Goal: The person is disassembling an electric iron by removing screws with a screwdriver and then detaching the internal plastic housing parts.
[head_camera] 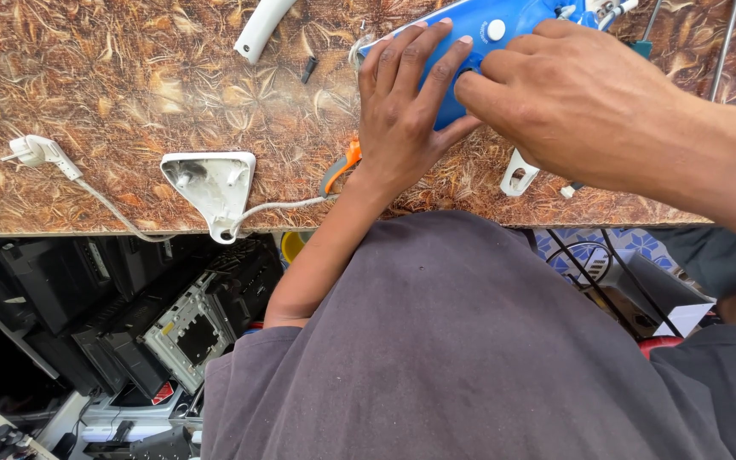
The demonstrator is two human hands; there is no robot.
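Note:
A blue plastic appliance body [470, 34] with a white round knob [495, 30] lies on the patterned brown worktop [129, 94]. My left hand [406, 111] rests flat on its near edge, fingers spread and pressing it down. My right hand [555, 94] comes in from the right, and its fingertips pinch a small blue part on the body right next to my left fingers. An orange-handled tool [342, 166] lies on the worktop, partly hidden under my left wrist.
A white triangular plastic cover [213, 183] with a grey cord sits near the worktop's front edge, a white plug [36, 152] to its left. A white handle piece [261, 30], a white bracket [517, 175] and small screws lie about. Dismantled electronics are stacked below.

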